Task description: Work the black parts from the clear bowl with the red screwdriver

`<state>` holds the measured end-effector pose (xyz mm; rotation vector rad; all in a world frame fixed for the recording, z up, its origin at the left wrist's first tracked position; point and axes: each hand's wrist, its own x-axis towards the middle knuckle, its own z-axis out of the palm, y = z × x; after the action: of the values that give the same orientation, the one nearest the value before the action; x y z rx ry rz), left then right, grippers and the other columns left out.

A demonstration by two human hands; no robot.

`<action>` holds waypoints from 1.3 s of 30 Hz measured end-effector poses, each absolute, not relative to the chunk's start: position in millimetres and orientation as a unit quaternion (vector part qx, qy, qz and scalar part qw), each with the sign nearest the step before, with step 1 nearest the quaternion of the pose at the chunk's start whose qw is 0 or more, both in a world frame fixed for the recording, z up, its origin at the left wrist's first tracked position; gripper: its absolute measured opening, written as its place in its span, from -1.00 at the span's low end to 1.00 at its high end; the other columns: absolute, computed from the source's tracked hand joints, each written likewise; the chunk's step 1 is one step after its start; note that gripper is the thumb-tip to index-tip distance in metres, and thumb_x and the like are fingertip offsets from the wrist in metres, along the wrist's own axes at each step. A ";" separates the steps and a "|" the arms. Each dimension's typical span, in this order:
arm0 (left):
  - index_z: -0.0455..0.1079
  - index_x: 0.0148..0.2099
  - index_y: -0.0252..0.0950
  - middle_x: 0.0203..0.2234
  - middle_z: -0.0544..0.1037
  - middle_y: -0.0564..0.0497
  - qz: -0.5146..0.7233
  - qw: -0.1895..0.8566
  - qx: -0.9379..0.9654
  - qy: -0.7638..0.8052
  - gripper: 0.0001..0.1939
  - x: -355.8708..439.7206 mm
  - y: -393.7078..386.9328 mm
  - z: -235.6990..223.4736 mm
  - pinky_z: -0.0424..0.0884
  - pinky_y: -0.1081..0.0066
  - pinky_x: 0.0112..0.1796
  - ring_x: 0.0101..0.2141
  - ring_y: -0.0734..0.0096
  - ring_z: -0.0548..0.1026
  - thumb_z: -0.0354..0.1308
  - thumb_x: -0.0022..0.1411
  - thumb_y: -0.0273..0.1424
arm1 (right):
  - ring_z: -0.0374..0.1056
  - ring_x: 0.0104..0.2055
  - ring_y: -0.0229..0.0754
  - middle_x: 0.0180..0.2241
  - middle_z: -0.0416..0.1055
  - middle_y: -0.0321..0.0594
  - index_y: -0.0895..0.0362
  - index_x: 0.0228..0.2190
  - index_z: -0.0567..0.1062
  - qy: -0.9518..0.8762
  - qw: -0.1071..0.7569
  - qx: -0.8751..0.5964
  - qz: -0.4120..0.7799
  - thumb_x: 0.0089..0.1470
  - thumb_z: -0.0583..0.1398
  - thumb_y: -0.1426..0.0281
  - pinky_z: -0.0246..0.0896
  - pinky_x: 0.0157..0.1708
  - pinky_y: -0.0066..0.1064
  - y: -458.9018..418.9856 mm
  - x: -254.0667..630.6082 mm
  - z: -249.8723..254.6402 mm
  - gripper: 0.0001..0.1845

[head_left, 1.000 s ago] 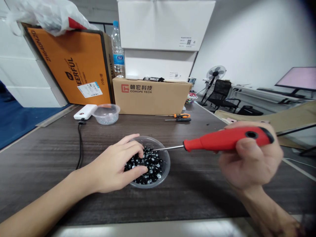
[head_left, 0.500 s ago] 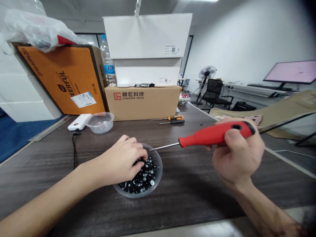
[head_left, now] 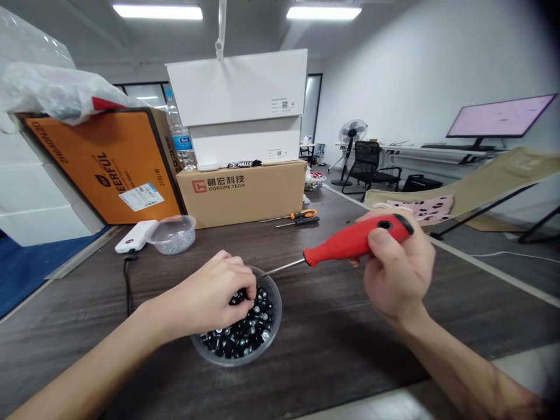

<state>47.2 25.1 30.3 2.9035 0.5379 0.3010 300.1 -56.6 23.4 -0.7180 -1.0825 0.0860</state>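
Observation:
My left hand (head_left: 210, 297) reaches into a clear plastic bowl (head_left: 272, 326) full of small black and silver parts (head_left: 245, 335). Its fingers are curled and pinched together among the parts; what they hold is hidden. My right hand (head_left: 394, 268) grips the red handle of a screwdriver (head_left: 350, 242). The thin metal shaft points left and its tip hangs just above the bowl's far rim, close to my left fingers.
A second clear bowl (head_left: 172, 233) and a white power bank (head_left: 135, 235) with a black cable sit at the back left. Two small screwdrivers (head_left: 297, 217) lie by a brown carton (head_left: 242, 189). An orange box (head_left: 105, 166) leans behind. A fan, chair and monitor stand far right.
The view has tilted up and drifted, so bowl and hands sit lower left. My left fingers went from spread over the parts to pinched. The screwdriver stays pointed at the bowl.

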 end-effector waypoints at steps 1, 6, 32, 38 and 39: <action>0.40 -0.34 -0.24 -0.42 0.55 0.15 0.111 0.089 0.974 0.175 -0.94 47.3 25.0 29.3 0.19 0.29 -0.06 -0.29 0.40 0.45 0.19 0.18 -0.50 | 0.20 -0.64 -0.30 -0.48 0.33 -0.35 0.09 -0.32 0.51 -0.501 0.796 -0.335 0.043 0.07 0.29 0.31 0.05 -0.76 -0.43 -56.9 300.0 23.8 -0.86; 0.39 -0.38 -0.24 -0.39 0.62 0.13 0.168 0.150 0.958 0.180 -0.91 45.2 25.4 24.7 0.21 0.18 0.11 -0.32 0.40 0.50 0.19 0.09 -0.53 | 0.23 -0.64 -0.29 -0.48 0.35 -0.34 0.10 -0.34 0.50 -0.479 0.803 -0.350 0.056 0.06 0.29 0.30 0.09 -0.76 -0.45 -57.1 300.8 25.7 -0.86; 0.64 -0.26 -0.25 -0.33 0.67 -0.02 0.489 0.352 0.727 0.328 -0.89 19.2 17.5 -9.8 0.56 0.39 -0.22 -0.33 0.33 0.62 0.39 0.10 -0.43 | 0.36 -0.67 -0.02 -0.57 0.49 -0.09 0.06 -0.44 0.59 -0.399 0.771 -0.420 0.264 -0.24 0.39 0.21 0.30 -0.78 -0.24 -44.4 293.3 28.4 -0.74; 0.64 -0.24 -0.26 -0.38 0.67 -0.01 0.489 0.375 0.708 0.346 -0.86 18.4 17.6 -15.0 0.57 0.41 -0.25 -0.36 0.34 0.63 0.39 0.10 -0.37 | 0.36 -0.66 -0.04 -0.56 0.49 -0.12 0.12 -0.42 0.57 -0.408 0.783 -0.405 0.236 -0.18 0.34 0.28 0.29 -0.75 -0.26 -44.8 292.6 28.3 -0.78; 0.64 -0.24 -0.26 -0.39 0.67 -0.01 0.489 0.376 0.705 0.350 -0.85 18.1 17.3 -15.9 0.57 0.41 -0.26 -0.36 0.34 0.63 0.40 0.10 -0.36 | 0.36 -0.66 -0.05 -0.57 0.48 -0.14 0.12 -0.41 0.56 -0.415 0.784 -0.399 0.233 -0.16 0.34 0.28 0.29 -0.74 -0.26 -45.2 292.6 27.6 -0.78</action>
<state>18.1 17.3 -15.9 1.8044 0.8949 1.2520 292.6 -45.2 27.6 -0.8610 -0.8947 0.5038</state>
